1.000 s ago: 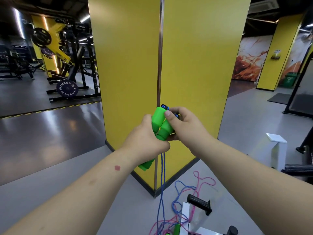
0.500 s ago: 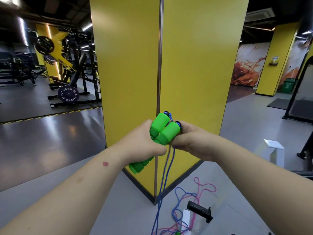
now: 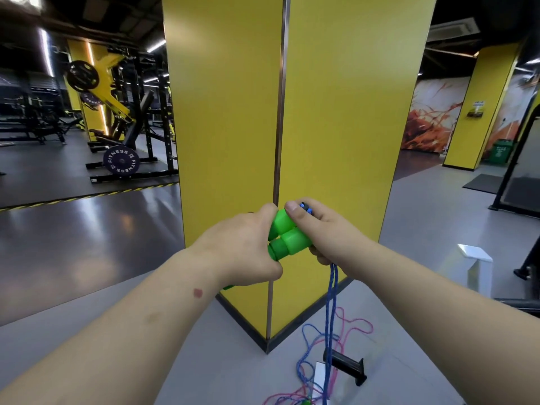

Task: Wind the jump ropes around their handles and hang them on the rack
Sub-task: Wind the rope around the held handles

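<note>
Green handles (image 3: 287, 239) lie paired, slanting up-right between both grips: left hand (image 3: 248, 249) clasps their lower ends, right hand (image 3: 324, 229) pinches blue rope (image 3: 331, 311) hanging below its fingers

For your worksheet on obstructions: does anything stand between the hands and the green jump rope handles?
No. The left hand and right hand already grip the green handles directly; the blue rope hangs free below.
</note>
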{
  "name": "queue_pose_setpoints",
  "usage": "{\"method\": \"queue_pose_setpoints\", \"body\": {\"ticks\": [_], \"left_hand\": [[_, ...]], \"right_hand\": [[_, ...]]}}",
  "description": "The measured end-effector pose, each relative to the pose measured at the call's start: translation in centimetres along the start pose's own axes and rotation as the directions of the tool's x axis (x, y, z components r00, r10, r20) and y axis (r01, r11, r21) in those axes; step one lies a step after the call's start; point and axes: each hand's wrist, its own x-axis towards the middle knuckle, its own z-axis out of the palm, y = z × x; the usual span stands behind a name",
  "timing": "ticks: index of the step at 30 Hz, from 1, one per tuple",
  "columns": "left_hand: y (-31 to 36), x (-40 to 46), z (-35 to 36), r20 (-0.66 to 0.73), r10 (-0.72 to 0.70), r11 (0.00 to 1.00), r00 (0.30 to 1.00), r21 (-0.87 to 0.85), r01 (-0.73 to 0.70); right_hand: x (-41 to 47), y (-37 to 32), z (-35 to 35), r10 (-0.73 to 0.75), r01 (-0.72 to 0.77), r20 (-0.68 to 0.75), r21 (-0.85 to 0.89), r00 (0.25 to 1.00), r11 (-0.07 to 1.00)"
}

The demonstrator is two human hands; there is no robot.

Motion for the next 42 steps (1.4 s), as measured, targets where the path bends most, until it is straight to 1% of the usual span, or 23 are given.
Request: {"method": "queue_pose_setpoints", "body": {"ticks": [2,5,10,12,14,17,19,20,21,22,23,24,25,27,29,30,33,35,36,37,38,40,42], "left_hand": [[0.0,0.0,-0.2,-0.007,0.017,0.999,1.0,0.043,-0.016],[0.2,0.0,0.2,-0.03,0.016,1.0,0.999,-0.016,-0.017],[0.1,-0.3,0.9,-0.091,-0.09,0.995,0.992,-0.042,0.086],[0.1,-0.5,0.9,-0.073,-0.055,0.998,0.996,-0.012,0.055],[0.2,-0.6,0.3,-0.01,-0.041,0.998,0.999,-0.046,0.04],[-0.4,-0.6,-1.4,0.17,-0.07,0.936,0.983,-0.331,0.124],[-0.8,-0.4,-1.8,0.266,-0.093,0.794,0.96,-0.562,0.233],[-0.9,-0.2,-1.6,0.286,-0.13,0.701,0.949,-0.65,0.292],[-1.1,0.2,-1.2,0.292,-0.19,0.606,0.937,-0.716,0.346],[-1.1,0.5,-0.7,0.292,-0.261,0.516,0.92,-0.764,0.388],[-1.0,0.9,-0.3,0.269,-0.335,0.476,0.903,-0.778,0.409],[-0.9,1.2,0.0,0.214,-0.398,0.526,0.892,-0.743,0.413],[-0.9,1.4,0.2,0.145,-0.431,0.65,0.891,-0.635,0.417],[-0.6,1.0,0.3,0.052,-0.415,0.87,0.908,-0.268,0.413],[-0.2,0.5,0.4,0.067,-0.351,0.936,0.934,0.032,0.349],[0.1,0.2,0.5,0.106,-0.312,0.946,0.944,0.13,0.298],[0.2,-0.4,0.0,0.187,-0.142,0.968,0.972,0.232,0.096],[-0.2,-0.5,-0.7,0.179,-0.01,0.975,0.984,0.219,-0.03],[-0.3,-0.6,-1.1,0.16,0.053,0.979,0.986,0.189,-0.083],[-0.4,-0.6,-1.4,0.141,0.099,0.983,0.985,0.142,-0.119],[-0.6,-0.6,-1.7,0.119,0.122,0.99,0.985,0.061,-0.13],[-0.7,-0.5,-2.2,0.107,0.087,0.972,0.991,-0.229,-0.06],[-0.8,-0.3,-2.5,0.101,0.04,0.866,0.994,-0.501,0.016]], "right_hand": [[0.0,0.2,0.1,-0.045,0.045,-0.035,-0.017,0.998,0.999],[0.1,0.3,0.2,-0.105,0.1,-0.11,-0.051,0.988,0.994],[0.7,0.3,-0.2,-0.118,0.102,-0.168,-0.105,0.979,0.989],[0.7,0.4,-0.5,-0.063,0.055,-0.134,-0.061,0.989,0.997],[0.5,0.5,-1.1,0.058,-0.057,-0.006,0.12,0.998,0.991],[0.9,1.1,-2.4,0.176,-0.207,0.113,0.406,0.978,0.89],[1.2,1.5,-2.4,0.201,-0.21,0.068,0.442,0.977,0.872],[1.2,1.6,-2.1,0.187,-0.183,0.023,0.356,0.982,0.916],[1.1,1.8,-1.4,0.132,-0.126,-0.022,0.167,0.991,0.978],[0.7,1.9,-0.7,0.039,-0.044,-0.041,-0.112,0.998,0.993],[0.1,1.9,0.1,-0.058,0.05,-0.007,-0.418,0.998,0.907],[-0.4,1.7,0.7,-0.117,0.13,0.065,-0.657,0.991,0.742],[-0.9,1.0,1.3,-0.139,0.188,0.131,-0.799,0.982,0.572],[-1.6,-1.3,1.8,-0.122,0.248,0.219,-0.914,0.968,0.323],[-1.7,-4.1,1.0,-0.032,0.294,0.293,-0.935,0.956,0.201],[-1.6,-5.5,0.2,0.008,0.31,0.32,-0.924,0.947,0.222],[-0.6,-7.9,-3.3,0.034,0.281,0.33,-0.85,0.943,0.446],[0.6,-7.3,-5.0,0.041,0.199,0.314,-0.692,0.949,0.693],[1.2,-6.6,-5.6,0.057,0.128,0.318,-0.532,0.947,0.837],[1.7,-5.7,-5.9,0.075,0.045,0.333,-0.34,0.94,0.939],[2.1,-4.7,-5.9,0.089,-0.038,0.358,-0.149,0.929,0.988],[2.7,-2.8,-5.5,0.089,-0.145,0.391,0.118,0.916,0.982],[2.7,-1.1,-4.4,0.111,-0.209,0.398,0.212,0.911,0.955]]}}
